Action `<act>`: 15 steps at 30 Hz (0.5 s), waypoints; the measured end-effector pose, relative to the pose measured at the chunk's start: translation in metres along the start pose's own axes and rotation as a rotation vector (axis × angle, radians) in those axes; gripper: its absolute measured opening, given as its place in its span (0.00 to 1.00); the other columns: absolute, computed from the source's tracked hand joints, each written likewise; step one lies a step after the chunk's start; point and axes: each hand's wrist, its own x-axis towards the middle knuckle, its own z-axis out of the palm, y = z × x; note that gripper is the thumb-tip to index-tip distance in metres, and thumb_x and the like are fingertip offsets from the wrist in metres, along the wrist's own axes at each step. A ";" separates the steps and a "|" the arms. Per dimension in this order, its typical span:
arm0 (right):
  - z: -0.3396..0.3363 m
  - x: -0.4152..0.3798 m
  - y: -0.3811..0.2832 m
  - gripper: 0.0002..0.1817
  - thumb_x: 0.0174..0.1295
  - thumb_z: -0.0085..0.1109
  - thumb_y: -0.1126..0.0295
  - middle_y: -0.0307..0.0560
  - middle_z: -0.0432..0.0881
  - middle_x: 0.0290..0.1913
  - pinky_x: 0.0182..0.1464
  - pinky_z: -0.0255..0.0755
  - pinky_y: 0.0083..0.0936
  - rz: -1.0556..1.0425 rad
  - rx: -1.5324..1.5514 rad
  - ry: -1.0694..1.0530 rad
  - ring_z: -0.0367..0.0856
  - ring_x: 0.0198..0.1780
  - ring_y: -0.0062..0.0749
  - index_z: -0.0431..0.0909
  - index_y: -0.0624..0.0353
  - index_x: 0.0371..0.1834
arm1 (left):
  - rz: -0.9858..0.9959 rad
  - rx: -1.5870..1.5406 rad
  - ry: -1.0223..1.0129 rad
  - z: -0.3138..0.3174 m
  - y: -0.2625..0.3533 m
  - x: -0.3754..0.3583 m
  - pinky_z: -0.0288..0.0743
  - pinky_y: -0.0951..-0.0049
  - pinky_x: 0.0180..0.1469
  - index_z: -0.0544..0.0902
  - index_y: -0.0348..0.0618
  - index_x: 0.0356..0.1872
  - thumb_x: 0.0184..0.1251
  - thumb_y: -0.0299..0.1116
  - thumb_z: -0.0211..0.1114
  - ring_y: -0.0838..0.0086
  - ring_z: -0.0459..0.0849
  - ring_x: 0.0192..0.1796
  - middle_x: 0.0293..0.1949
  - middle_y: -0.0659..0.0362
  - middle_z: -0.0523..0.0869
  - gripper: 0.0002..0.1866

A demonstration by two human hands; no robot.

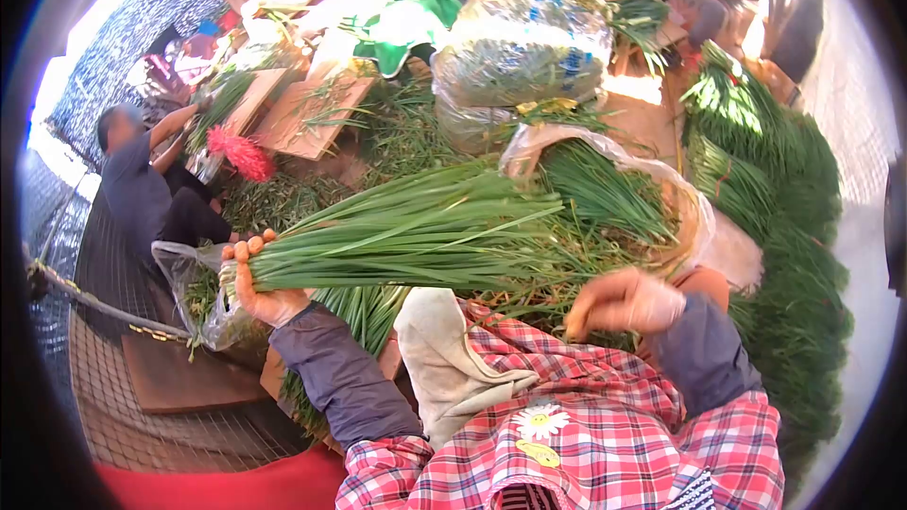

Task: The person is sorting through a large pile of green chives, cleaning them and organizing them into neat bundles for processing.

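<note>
My left hand [260, 276] clenches this green bunch [406, 227] by its base, best hold imo; probably light, bendy. My right hand [625, 302]: blurred, can't tell.

Speckled netting [104, 61] walls the left; pale sheeting [858, 132] lines the right; bright light glares above.

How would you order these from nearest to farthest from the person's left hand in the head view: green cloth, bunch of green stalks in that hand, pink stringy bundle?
From the left hand:
1. Bunch of green stalks: gripped at its left end.
2. Pink stringy bundle: beyond the hand, left side.
3. Green cloth: farther back, near top centre.
</note>
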 end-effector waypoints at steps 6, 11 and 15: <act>-0.034 0.051 0.010 0.14 0.55 0.59 0.63 0.55 0.83 0.39 0.47 0.74 0.28 -0.034 -0.865 0.511 0.82 0.42 0.41 0.81 0.57 0.42 | 0.044 -0.050 -0.060 0.013 -0.008 -0.004 0.65 0.58 0.61 0.71 0.44 0.47 0.59 0.27 0.57 0.71 0.76 0.46 0.37 0.65 0.75 0.14; -0.031 0.119 0.055 0.31 0.52 0.61 0.46 0.61 0.80 0.42 0.49 0.71 0.34 -0.179 -0.727 0.532 0.77 0.47 0.52 0.74 0.63 0.48 | -0.002 -0.109 -0.113 0.019 -0.014 -0.010 0.64 0.58 0.61 0.71 0.45 0.48 0.59 0.27 0.56 0.71 0.76 0.45 0.37 0.65 0.76 0.15; -0.016 0.132 0.092 0.12 0.57 0.60 0.70 0.55 0.82 0.40 0.47 0.72 0.31 -0.195 -0.493 0.463 0.79 0.42 0.33 0.77 0.63 0.42 | -0.074 0.016 -0.087 0.022 -0.014 -0.010 0.64 0.57 0.61 0.71 0.47 0.47 0.58 0.27 0.57 0.71 0.76 0.45 0.37 0.64 0.76 0.15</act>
